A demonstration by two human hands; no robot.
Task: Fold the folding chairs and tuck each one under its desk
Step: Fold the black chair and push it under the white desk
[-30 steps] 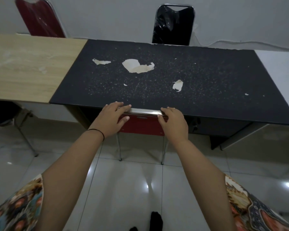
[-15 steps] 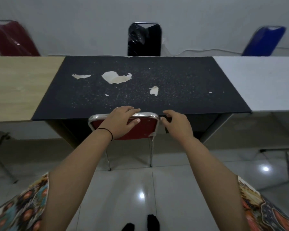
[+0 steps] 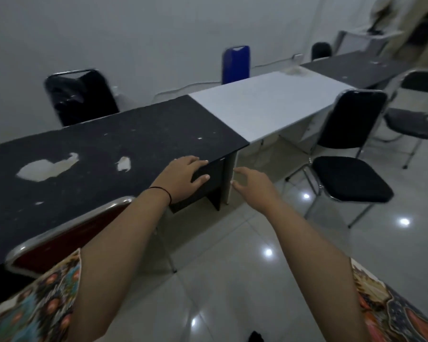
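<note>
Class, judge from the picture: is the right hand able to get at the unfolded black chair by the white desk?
Probably yes. The right hand is open, and only bare floor shows between it and the black chair.

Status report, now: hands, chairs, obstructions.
Left hand open, right hand open, both empty. Red chair tucked at black desk. Black chair unfolded by white desk. Path looks clear.

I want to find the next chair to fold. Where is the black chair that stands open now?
In the head view the open black chair stands on the floor at the right, before the white desk, beyond the right hand.
</note>
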